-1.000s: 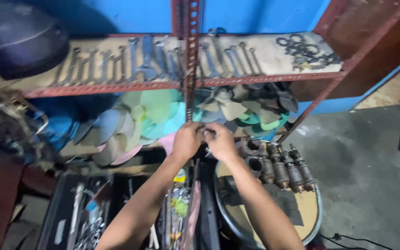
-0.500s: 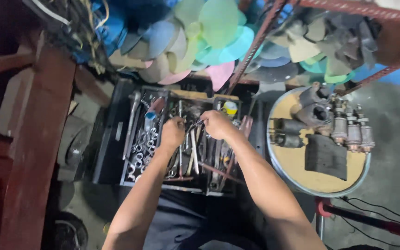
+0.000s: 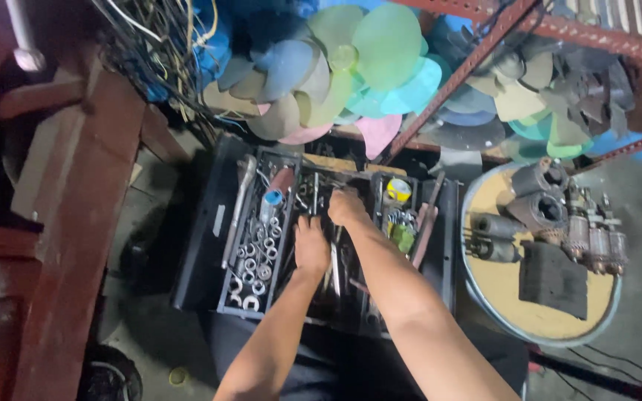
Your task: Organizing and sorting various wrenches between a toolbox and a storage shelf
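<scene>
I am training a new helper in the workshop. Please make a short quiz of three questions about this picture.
1. True or false: both hands are inside the open toolbox.
2. Which things lie in the toolbox's left tray? A) sockets B) fan blades C) cables
3. What stands to the right of the toolbox?

Key
1. True: the left hand and the right hand are both among the tools in the middle tray.
2. A.
3. A round tray with metal motor parts.

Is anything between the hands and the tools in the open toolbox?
Nothing visible. Both the left hand and right hand are already down among the loose tools in the middle tray of the toolbox; the sockets lie beside them.
</scene>
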